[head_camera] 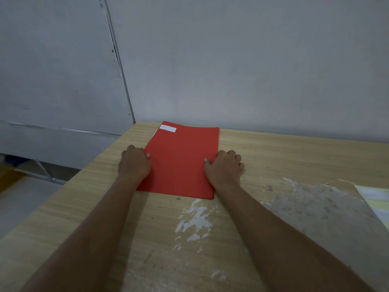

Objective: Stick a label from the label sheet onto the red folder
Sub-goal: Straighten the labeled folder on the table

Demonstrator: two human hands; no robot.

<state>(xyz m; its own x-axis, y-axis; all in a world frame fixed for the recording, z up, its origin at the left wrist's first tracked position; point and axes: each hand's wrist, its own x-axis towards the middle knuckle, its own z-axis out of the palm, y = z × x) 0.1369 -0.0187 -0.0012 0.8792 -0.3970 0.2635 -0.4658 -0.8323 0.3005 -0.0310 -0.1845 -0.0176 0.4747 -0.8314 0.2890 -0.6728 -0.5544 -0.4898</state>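
Note:
The red folder lies flat on the wooden table, its far end close to the wall. A white label sits on its far left corner. My left hand grips the folder's left edge, thumb on top. My right hand grips its right edge the same way. The label sheet, pale yellow-green, lies at the table's right edge, partly cut off by the frame.
The wooden table has worn white and grey patches near me and to the right. A grey wall stands just behind the folder. The table's left edge drops off to the floor, where a metal frame leg shows.

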